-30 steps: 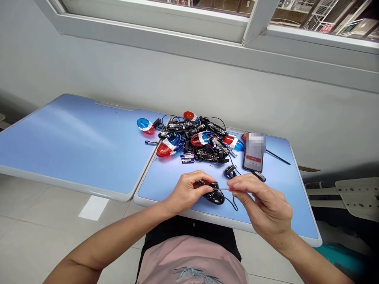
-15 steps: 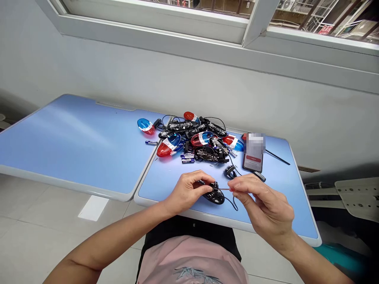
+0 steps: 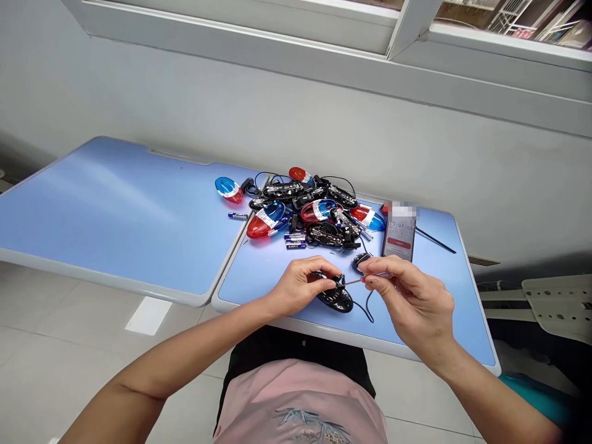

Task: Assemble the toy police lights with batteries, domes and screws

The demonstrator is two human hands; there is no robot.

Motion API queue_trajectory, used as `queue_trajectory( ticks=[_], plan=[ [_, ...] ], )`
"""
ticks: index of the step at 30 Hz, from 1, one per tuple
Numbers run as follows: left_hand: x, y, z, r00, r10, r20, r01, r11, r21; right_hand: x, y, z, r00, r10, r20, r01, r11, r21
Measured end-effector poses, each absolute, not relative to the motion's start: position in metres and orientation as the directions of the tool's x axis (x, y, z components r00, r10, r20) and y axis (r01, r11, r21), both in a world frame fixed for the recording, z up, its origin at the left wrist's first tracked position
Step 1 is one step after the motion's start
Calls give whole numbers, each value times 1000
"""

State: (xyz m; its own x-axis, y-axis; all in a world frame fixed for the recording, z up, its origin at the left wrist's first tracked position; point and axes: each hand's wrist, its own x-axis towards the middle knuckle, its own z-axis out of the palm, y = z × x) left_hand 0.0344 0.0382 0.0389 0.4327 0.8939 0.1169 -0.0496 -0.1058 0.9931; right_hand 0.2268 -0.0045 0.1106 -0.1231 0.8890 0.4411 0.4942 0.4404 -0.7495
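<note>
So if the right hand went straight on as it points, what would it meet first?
Probably the left hand, by the tip of the thin tool, though depth against the black unit is unclear.

Phone (image 3: 399, 234) on blue tabletop (image 3: 259, 277), right part; digits and red button on screen, top portion pixelated. Thin black strip (image 3: 435, 240) beside phone, running off to the right. Second blue table (image 3: 115, 216) at left, pale rim, glare streak across top. Plain grey-white wall (image 3: 185, 111) behind both. Window frame (image 3: 240, 31) above; white grille (image 3: 509, 15) outside, upper right, rest out there unclear. Small brownish plate (image 3: 483, 261) low on wall, right. Cream panel with holes (image 3: 557, 302) far right; teal object (image 3: 539, 398) below it, partly hidden, type unclear. Light floor tiles (image 3: 69, 333), white flat piece (image 3: 148, 316) under left table edge.
</note>
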Motion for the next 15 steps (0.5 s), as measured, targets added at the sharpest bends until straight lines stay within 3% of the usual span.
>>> queue_trajectory(
  ticks=[15],
  plan=[
    [27, 43, 30, 524, 829, 197, -134, -148, 980, 207, -15, 115, -165, 835, 525, 559, 518, -648]
  ],
)
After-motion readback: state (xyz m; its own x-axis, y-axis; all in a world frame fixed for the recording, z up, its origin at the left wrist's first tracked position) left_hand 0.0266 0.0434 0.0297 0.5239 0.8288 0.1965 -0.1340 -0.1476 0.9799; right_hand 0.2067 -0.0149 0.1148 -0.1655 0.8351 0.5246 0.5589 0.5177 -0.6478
